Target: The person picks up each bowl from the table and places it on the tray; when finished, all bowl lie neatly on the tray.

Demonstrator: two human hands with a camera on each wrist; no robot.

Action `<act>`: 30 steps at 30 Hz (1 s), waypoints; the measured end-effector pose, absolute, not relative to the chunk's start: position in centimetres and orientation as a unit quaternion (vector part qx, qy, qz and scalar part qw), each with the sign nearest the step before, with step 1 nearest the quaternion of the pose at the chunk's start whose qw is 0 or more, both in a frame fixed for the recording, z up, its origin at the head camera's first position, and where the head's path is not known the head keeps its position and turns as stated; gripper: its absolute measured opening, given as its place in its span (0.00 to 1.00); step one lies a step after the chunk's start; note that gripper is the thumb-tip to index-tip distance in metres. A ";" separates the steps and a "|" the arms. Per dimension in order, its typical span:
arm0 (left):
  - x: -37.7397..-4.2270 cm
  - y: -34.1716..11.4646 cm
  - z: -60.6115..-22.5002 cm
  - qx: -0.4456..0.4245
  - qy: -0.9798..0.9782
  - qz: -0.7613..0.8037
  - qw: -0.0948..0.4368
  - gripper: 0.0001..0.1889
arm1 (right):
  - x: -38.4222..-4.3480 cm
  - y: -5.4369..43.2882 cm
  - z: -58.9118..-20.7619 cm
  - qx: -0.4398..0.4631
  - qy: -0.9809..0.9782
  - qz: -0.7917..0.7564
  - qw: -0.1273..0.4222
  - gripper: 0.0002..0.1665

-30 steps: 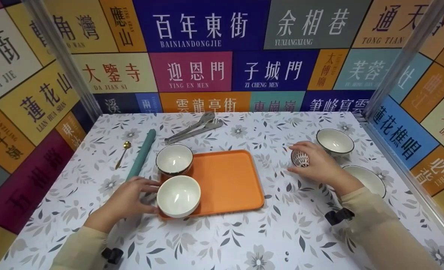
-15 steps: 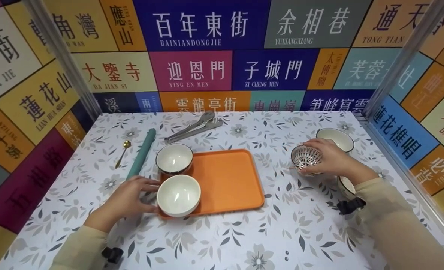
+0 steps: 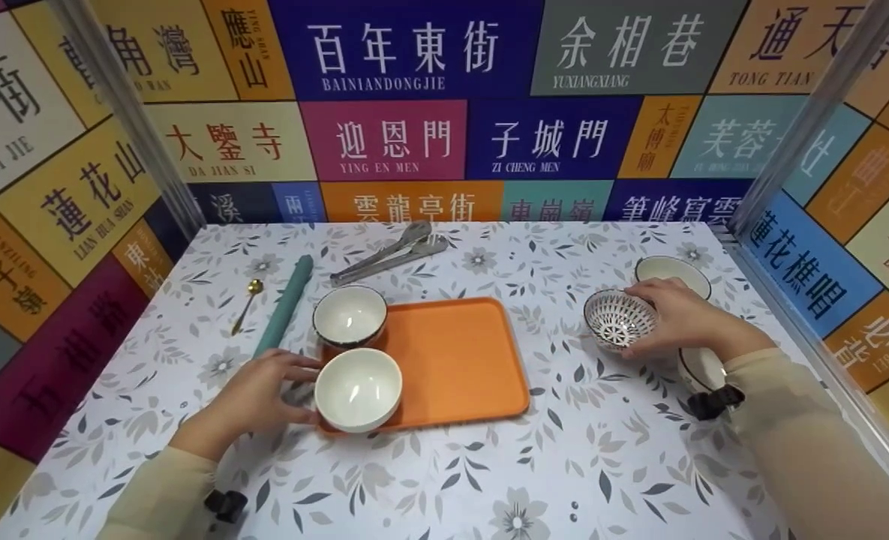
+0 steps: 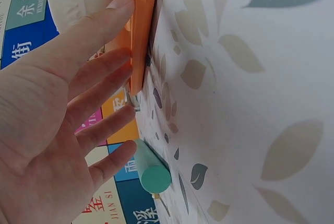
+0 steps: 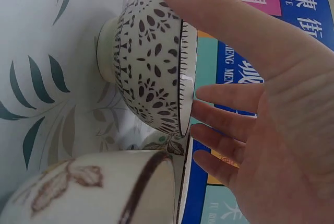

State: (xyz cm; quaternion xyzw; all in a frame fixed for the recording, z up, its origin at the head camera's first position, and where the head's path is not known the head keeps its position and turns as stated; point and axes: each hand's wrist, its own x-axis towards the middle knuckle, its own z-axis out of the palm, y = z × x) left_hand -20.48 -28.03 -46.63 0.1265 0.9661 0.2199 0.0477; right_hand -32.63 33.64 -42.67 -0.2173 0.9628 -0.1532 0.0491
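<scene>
My left hand (image 3: 260, 397) is held beside the left edge of the orange tray (image 3: 467, 360), fingers spread and holding nothing. Close to its fingertips stands a plain cream bowl (image 3: 358, 390) at the tray's front left corner. A dark-rimmed bowl (image 3: 349, 316) sits just behind that one. On the right, my right hand (image 3: 684, 319) is at the right side of a small bowl with a dark lattice pattern (image 3: 615, 322), which stands upright on the table. In the right wrist view the thumb overlaps this patterned bowl (image 5: 151, 62) and the straight fingers reach its rim.
Behind the right hand stands a dark-rimmed bowl (image 3: 673, 276); another bowl (image 3: 699, 369) lies partly hidden under the right wrist. A teal rod (image 3: 285, 304), a small gold spoon (image 3: 247, 304) and metal tongs (image 3: 391, 253) lie at the back left. Printed panels (image 3: 384, 142) enclose the table.
My right hand has drawn back to the right from over the patterned bowl, which stays in place and shows more of its inside. The left hand has stayed still.
</scene>
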 end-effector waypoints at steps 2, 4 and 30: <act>-20.5 -28.0 -46.6 0.124 0.966 0.222 0.050 0.32 | -32.7 33.7 -42.8 -0.218 0.963 -0.154 0.045 0.71; -20.5 -28.0 -46.5 0.123 0.966 0.223 0.052 0.32 | -32.7 33.7 -43.0 -0.219 0.961 -0.162 0.040 0.70; -20.6 -28.2 -46.5 0.136 0.965 0.220 0.048 0.33 | -30.8 27.1 -44.5 -0.206 0.940 -0.271 0.019 0.66</act>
